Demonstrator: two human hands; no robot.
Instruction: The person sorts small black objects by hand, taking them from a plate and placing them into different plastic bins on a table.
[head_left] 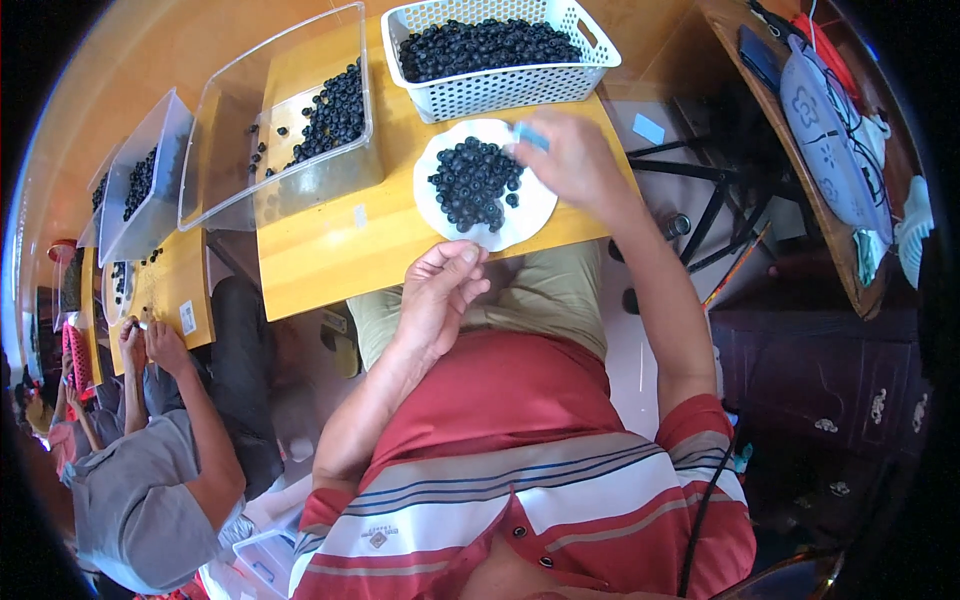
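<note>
A white plate with a wavy rim (537, 205) lies near the table's front edge, heaped with blueberries (472, 180). My left hand (440, 290) is at the plate's near rim, thumb and forefinger pinched together. Whatever may be between those fingertips is too small or hidden to see. My right hand (575, 165) hovers over the plate's right side, smeared by motion. At its curled fingers shows a small light-blue thing (531, 136), too blurred to name.
A white perforated basket (500, 92) full of blueberries stands behind the plate. Left of it is a clear plastic bin (225, 165) with blueberries along one side. Another person (160, 480) works at a table to the left. A wooden shelf (800, 170) juts in at right.
</note>
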